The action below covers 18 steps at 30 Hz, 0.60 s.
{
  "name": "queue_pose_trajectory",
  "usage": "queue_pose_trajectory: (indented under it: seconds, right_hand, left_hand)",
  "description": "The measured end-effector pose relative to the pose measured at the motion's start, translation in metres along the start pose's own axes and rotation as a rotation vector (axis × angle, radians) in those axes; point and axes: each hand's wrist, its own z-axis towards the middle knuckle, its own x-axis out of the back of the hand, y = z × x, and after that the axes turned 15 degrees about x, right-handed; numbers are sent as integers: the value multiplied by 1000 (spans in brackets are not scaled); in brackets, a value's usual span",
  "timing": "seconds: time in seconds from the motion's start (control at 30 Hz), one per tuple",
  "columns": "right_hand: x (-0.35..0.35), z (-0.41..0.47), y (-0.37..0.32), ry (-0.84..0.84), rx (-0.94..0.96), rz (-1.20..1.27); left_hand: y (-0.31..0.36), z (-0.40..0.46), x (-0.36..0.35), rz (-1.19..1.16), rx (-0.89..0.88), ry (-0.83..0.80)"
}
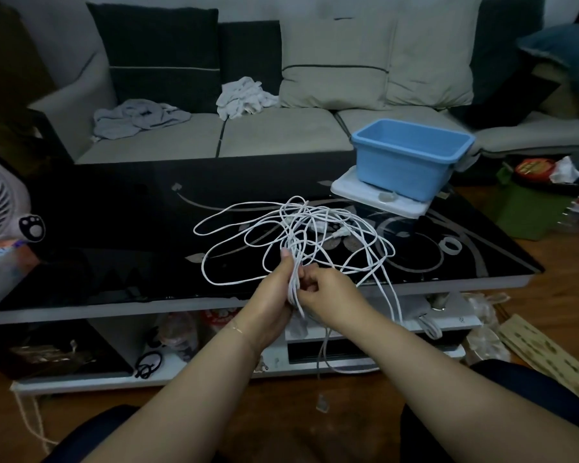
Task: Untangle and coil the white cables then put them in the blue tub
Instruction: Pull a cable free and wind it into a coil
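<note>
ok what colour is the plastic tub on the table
The rectangular plastic tub is light blue, seen clearly in the head view.

The thin white cables (291, 235) are a loose tangle of many crossing loops, spread over the near part of my black glass table, with a white plug showing among them. Several strands are gathered into a bunch at the near edge; some trail down past it. The light blue rectangular plastic tub (411, 158) stands upright and open, at the table's far right.
</note>
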Motion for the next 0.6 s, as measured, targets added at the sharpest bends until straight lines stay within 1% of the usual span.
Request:
queue_pose_trajectory:
  seconds: [0.13,0.2,0.3,0.43,0.5,0.6]
  right_hand:
    - [8,6,1,-15,7,-11]
    - [7,7,2,-20,39,-78]
    - [3,9,2,16,68,-177]
    - [-1,11,1,64,54,-198]
    - [-2,13,0,67,28,-200]
    - [-5,14,0,67,4,-198]
  left_hand:
    - [-1,-1,-3,92,-89,-9]
    - [-2,-1,-4,86,-98,3]
    - [0,2,-5,73,-98,73]
    - [10,5,-5,83,-84,161]
    - [18,5,-2,110,-59,157]
    - [31,0,7,169,4,73]
